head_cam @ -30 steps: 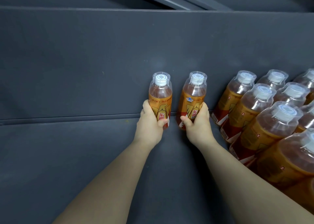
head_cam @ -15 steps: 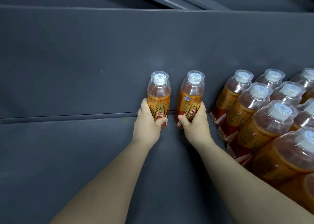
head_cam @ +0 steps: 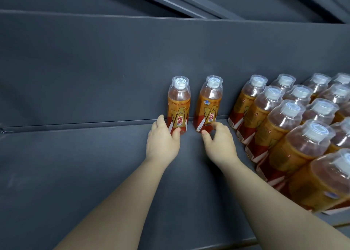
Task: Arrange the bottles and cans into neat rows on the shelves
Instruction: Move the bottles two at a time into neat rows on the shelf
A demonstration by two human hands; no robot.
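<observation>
Two small clear bottles stand upright at the back of the shelf (head_cam: pixel 75 174), close side by side with a narrow gap between them. Each holds amber drink up to the shoulder, wears an orange-and-red label, and has a white cap under a clear domed cover. The left bottle (head_cam: pixel 179 105) stands straight; the right bottle (head_cam: pixel 209 105) looks slightly tilted, its top to the right.

The left hand (head_cam: pixel 162 141) holds the left bottle low down. Its thumb lies across the front of the foot and its fingers, close together, run up the bottle's left side. The right hand (head_cam: pixel 220 145) is at the foot of the right bottle, with the thumb at the lower front edge and the fingers loosely curled by the lower right side. Whether they press the bottle cannot be told.

Well to the right, apart from the pair, a block of like bottles (head_cam: pixel 284 120) fills the shelf in tight rows that run from the back toward the front edge, each touching its neighbours.

The shelf is dark grey metal, and its bare part spreads left and forward of the hands. A seam runs along its back edge, where the dark grey back wall (head_cam: pixel 94 69) rises behind the two bottles. Above that, slanted grey beams (head_cam: pixel 189 1) cross the top of the view.
</observation>
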